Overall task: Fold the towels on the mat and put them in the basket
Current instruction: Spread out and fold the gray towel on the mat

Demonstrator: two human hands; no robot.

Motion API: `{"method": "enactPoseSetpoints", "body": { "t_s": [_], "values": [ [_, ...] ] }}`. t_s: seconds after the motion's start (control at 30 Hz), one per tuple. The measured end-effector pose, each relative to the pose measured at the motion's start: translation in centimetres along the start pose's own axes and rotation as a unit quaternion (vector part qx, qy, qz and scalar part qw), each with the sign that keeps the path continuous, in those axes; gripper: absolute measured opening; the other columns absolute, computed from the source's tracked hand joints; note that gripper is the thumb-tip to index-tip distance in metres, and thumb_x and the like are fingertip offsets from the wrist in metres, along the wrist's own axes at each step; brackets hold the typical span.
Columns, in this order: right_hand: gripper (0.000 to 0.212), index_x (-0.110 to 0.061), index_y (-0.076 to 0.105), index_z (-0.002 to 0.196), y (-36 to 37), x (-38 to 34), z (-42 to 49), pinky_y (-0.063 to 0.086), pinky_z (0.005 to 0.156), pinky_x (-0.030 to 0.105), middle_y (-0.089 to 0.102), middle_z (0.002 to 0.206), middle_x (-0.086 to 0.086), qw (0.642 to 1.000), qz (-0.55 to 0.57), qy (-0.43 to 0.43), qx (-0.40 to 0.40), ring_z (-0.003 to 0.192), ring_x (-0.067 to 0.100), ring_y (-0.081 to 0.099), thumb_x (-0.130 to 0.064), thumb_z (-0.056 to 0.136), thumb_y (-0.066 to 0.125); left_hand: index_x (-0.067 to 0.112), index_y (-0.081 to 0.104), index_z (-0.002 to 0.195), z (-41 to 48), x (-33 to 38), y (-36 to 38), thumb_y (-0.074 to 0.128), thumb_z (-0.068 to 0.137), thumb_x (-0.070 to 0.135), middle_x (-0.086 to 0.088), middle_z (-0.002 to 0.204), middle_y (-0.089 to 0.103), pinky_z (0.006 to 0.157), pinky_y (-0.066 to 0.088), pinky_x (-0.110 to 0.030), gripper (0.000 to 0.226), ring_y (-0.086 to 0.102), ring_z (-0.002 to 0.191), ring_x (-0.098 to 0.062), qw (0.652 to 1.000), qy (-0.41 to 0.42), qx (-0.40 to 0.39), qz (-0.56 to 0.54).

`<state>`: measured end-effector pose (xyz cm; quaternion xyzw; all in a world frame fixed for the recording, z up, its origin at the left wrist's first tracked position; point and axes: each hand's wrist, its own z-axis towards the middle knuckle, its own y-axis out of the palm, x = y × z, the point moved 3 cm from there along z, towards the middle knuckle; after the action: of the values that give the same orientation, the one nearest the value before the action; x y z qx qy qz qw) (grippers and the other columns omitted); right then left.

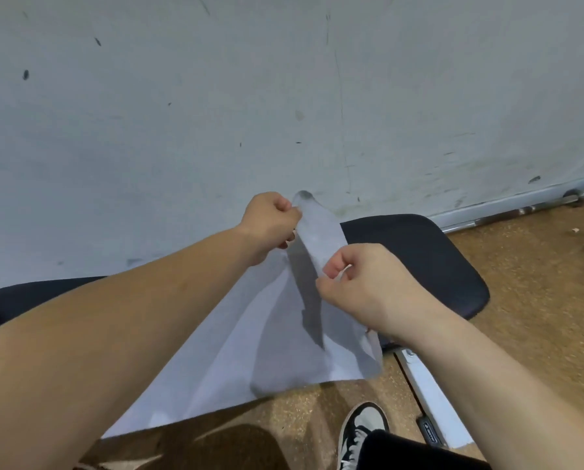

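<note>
Towel: You hold one pale towel (277, 351) up in the near centre of the scene. It hangs in loose vertical folds from its top edge, and its lower edge spreads toward the near left.
Left hand: Your left hand (270, 225) is clamped on the far end of the top edge. Its fingers are curled round the fabric, and a bunched corner stands up beside the fist.
Right hand: Your right hand (365, 279) pinches the same edge nearer you and to the right, thumb and fingers closed on the cloth.
Hand spacing: The hands are near each other but do not touch. A short strip of the edge runs between them.
Mat: The black padded mat (426, 256) lies behind and below the towel, running from left to far right. Whether the hanging cloth touches it cannot be told.
Basket: Not in view.
Other towels: None visible, folded or unfolded.
Done so far: Judged from this view, this towel has been picked up, but no clean fold shows in it.
Step in hand: You appear to be finding the corners and straightening the edge before the first fold.
Left to do: Spread or fold this towel on the mat, then place it in the basket. How many towels are left cannot be told.
Surroundings: A scuffed grey wall (216, 96) fills the far side, with a metal bar (521, 210) along its base at the right. The brown floor (521, 300), a white frame (426, 391) and a black-and-white shoe (361, 432) lie to the near right.
</note>
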<state>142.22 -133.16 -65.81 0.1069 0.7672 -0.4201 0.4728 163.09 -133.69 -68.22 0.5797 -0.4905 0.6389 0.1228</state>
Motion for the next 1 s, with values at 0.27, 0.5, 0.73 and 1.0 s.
{"method": "enactPoseSetpoints", "body": {
  "t_s": [0.27,0.5,0.73,1.0],
  "values": [
    [0.007,-0.020,0.067,0.091,11.0,-8.7,0.9,0.051,0.040,0.028,0.050,0.043,-0.011,0.991,0.033,-0.057,-0.112,0.041,0.011,0.050,-0.027,0.091,0.065,0.012,0.063,0.091,-2.5,-6.5,-14.1,0.062,0.098,0.023,-0.004,0.075,0.062,0.050,0.048,-0.028,0.013,0.059,0.056,-0.015,0.998,-0.038,0.051,-0.021],
    [0.006,-0.018,0.067,0.089,19.8,-11.8,2.3,0.052,0.040,0.031,0.053,0.055,-0.003,0.984,0.025,-0.044,-0.170,0.042,0.014,0.049,-0.023,0.089,0.064,0.012,0.064,0.100,-3.5,-13.7,-20.6,0.063,0.100,0.028,-0.004,0.064,0.064,0.043,0.044,-0.025,0.016,0.058,0.046,-0.012,0.993,-0.078,0.083,-0.028],
    [0.007,-0.018,0.067,0.087,26.5,-13.7,3.9,0.062,0.050,0.042,0.052,0.050,-0.008,0.983,-0.001,-0.038,-0.182,0.044,0.013,0.052,-0.024,0.086,0.064,0.014,0.067,0.097,-3.4,-18.6,-23.9,0.065,0.098,0.030,-0.008,0.065,0.066,0.040,0.042,-0.023,0.016,0.053,0.042,-0.011,0.989,-0.087,0.114,-0.025],
    [0.012,-0.019,0.068,0.093,29.4,-14.0,3.5,0.050,0.045,0.025,0.063,0.052,-0.002,0.967,-0.012,0.004,-0.256,0.039,0.011,0.055,-0.031,0.095,0.066,0.014,0.069,0.097,-3.2,-22.5,-25.5,0.069,0.096,0.025,-0.010,0.079,0.074,0.044,0.048,-0.018,0.012,0.063,0.047,-0.009,0.986,-0.106,0.130,0.003]
  ]
}}
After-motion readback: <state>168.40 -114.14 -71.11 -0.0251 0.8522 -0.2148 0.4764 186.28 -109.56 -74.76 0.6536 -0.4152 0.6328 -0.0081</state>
